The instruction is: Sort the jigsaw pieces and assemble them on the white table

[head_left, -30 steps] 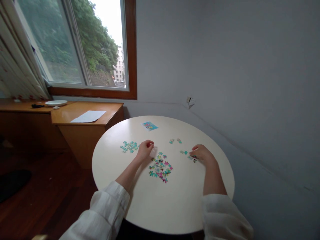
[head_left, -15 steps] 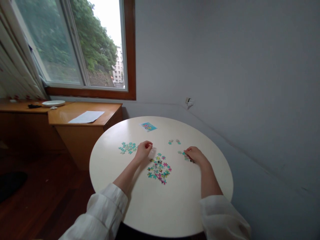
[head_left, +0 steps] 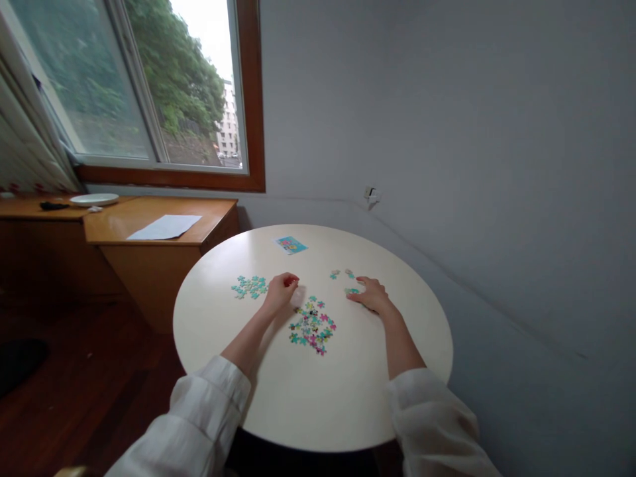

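Note:
My left hand (head_left: 281, 290) hovers over the table between two groups of puzzle pieces, its fingers curled in. Whatever it may hold is too small to make out. My right hand (head_left: 373, 295) reaches in on the right with thumb and index finger spread apart. Teal puzzle pieces (head_left: 352, 291) lie between those fingers, and part of that cluster is hidden under the palm. Just beyond are two small joined bits, a left one (head_left: 334, 274) and a right one (head_left: 350, 273). A mixed pile of pink, green and teal pieces (head_left: 313, 328) lies between my forearms.
Mostly teal pieces (head_left: 250, 287) are spread left of my left hand. A picture card (head_left: 291, 245) lies at the far side of the round white table (head_left: 318, 404). Beyond it stands a wooden desk (head_left: 218, 212) with a paper sheet (head_left: 165, 226) and a white plate (head_left: 94, 199).
My right hand has moved left and slightly away from me, and its fingers have spread from a pinch. My left hand stays nearly where it was. The view has shifted a little.

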`<state>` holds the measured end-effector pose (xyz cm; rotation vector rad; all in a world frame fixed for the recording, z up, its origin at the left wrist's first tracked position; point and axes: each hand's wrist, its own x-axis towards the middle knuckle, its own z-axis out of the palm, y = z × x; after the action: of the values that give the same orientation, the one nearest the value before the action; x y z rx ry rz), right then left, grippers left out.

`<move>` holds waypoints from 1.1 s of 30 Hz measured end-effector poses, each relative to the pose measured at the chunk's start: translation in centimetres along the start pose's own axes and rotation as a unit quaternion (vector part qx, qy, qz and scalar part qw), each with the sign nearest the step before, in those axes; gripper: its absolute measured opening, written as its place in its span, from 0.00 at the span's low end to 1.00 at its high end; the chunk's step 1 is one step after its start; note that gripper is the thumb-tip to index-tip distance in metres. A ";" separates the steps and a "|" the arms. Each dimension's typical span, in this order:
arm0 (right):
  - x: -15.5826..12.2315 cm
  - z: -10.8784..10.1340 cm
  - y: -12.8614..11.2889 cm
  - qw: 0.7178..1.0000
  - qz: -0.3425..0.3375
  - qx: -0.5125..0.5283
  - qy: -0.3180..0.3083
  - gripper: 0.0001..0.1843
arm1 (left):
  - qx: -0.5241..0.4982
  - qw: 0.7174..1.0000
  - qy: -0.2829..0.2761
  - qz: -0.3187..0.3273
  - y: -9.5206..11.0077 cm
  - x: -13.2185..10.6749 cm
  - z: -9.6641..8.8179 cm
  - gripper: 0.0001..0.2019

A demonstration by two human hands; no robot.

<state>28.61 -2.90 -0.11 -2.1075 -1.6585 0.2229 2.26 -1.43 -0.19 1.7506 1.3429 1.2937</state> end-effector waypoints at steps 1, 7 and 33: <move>-0.2 -0.1 -0.2 1.000 0.000 -0.012 -0.013 0.34 | -0.001 1.000 -0.004 0.002 0.0 0.0 0.0 0.08; -0.2 -0.1 -0.7 0.999 0.023 0.006 -0.030 0.16 | -0.005 1.000 -0.005 0.003 -0.4 0.1 0.1 0.07; 1.4 1.8 0.0 1.000 0.012 0.001 0.024 0.07 | 0.008 1.000 -0.005 0.006 -0.2 0.0 -0.1 0.07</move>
<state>28.23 -1.11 -1.54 -2.1160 -1.6047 0.1815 2.13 -1.37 -0.31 1.7757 1.3440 1.2818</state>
